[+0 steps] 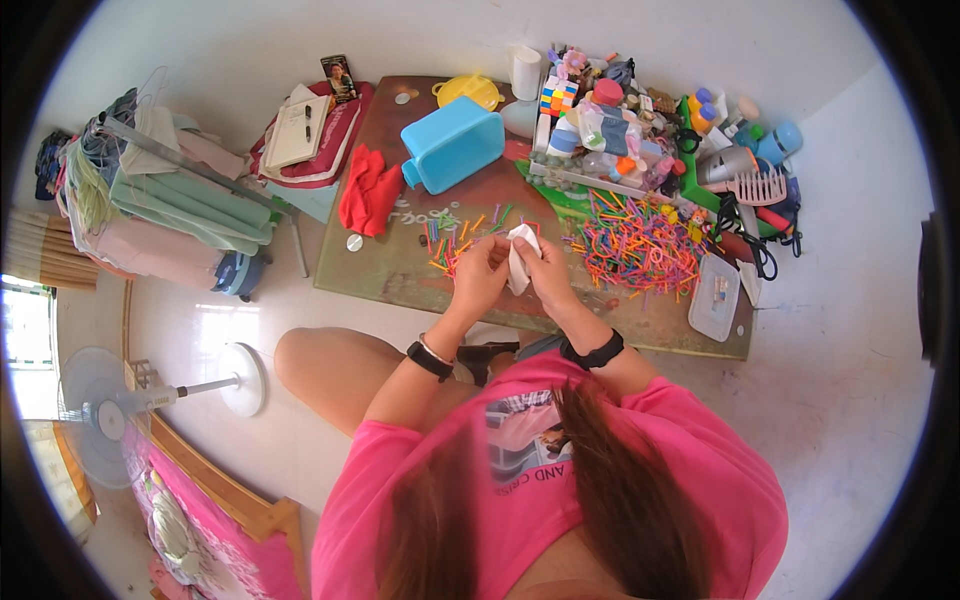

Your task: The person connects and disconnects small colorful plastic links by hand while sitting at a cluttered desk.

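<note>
Both hands hold one folded white tissue or cloth (520, 271) above the near part of the glass-topped table (352, 274). My left hand (481, 271) grips its left edge with fingers and thumb. On the other side, my right hand (547, 271) pinches it, thumb on top. Beside my left hand lies a small group of coloured plastic pieces (442, 261), with pale rings and links (427, 217) behind. A large heap of coloured plastic sticks (637, 244) spreads to the right of my right hand. Beyond the hands, a blue plastic bin (463, 150) lies on its side.
A red cloth (367, 191) lies at the left, near a notebook (298, 131) with pens. At the back stand a yellow lid (469, 91), a white pitcher (525, 73) and a crowded tray (592, 182). A clear plastic lid (714, 300) lies at the right edge. A fan (112, 418) stands left.
</note>
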